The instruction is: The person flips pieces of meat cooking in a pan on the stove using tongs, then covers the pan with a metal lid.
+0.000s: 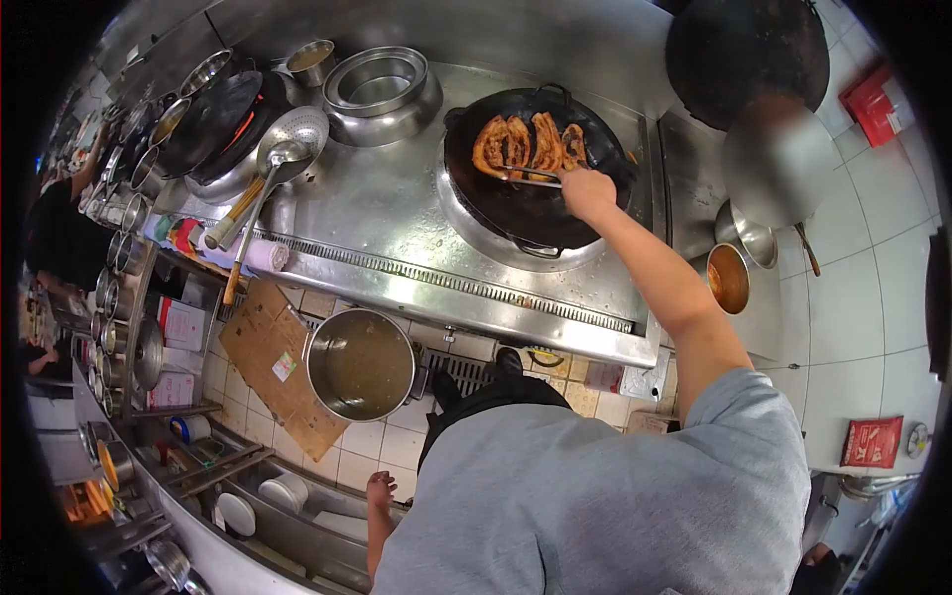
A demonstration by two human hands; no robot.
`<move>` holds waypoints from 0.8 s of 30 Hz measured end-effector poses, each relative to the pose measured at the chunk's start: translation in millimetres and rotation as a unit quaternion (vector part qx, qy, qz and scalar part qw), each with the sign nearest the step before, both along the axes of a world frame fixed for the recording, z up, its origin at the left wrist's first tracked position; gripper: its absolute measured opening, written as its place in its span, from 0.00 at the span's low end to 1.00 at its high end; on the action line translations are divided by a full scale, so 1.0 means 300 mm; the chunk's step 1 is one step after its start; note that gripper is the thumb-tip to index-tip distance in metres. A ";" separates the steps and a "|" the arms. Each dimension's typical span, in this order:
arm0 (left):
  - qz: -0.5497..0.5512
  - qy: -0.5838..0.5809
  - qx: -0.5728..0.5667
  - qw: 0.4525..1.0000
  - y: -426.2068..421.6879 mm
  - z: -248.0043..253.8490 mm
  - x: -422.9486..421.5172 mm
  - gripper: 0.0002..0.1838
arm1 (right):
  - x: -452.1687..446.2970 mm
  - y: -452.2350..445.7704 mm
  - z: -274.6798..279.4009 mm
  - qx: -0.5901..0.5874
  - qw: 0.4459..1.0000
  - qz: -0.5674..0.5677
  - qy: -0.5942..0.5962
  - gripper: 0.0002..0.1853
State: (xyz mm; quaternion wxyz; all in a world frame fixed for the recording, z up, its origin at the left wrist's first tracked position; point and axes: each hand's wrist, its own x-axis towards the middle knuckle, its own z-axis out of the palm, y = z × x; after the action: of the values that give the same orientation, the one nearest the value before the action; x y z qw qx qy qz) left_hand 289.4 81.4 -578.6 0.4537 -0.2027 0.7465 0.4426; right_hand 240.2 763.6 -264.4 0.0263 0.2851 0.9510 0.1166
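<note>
My right hand (589, 192) is closed around metal tongs (535, 178), which reach over the wok (496, 213) on the stove. The tips of the tongs are at the lower ends of several browned strips of meat (517, 145) that look like pork belly. These strips lie side by side in the wok's upper part. My left hand (380, 488) hangs low at my side, its fingers loosely curled and nothing visible in them. Close to it on the floor stands a large metal pot (359, 365) with murky liquid inside.
On the stove (397, 188) to the left sit a metal bowl (377, 81), a perforated skimmer (294, 139) and a ladle (288, 153). Flattened cardboard (260, 342) lies beside the pot. At right are a copper-coloured pan (729, 278) and another dark wok (749, 50).
</note>
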 end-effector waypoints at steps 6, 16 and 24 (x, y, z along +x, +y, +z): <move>0.106 0.041 0.048 0.992 0.005 -0.027 -0.157 0.08 | -0.007 0.079 0.239 -0.029 0.992 -0.105 0.062 0.12; 0.112 0.028 0.023 0.993 0.034 -0.024 -0.167 0.08 | -0.008 0.358 0.249 -0.073 0.981 -0.170 0.062 0.20; 0.135 -0.017 0.008 0.991 -0.029 -0.090 -0.080 0.06 | 0.031 0.223 0.283 -0.097 0.985 -0.114 0.086 0.21</move>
State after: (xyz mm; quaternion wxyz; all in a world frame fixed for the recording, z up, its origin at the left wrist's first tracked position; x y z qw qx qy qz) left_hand 265.5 72.8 -605.5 0.4040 -0.3053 0.7011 0.5020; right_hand 249.5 830.4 -179.4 -0.0149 0.3962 0.9180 -0.0053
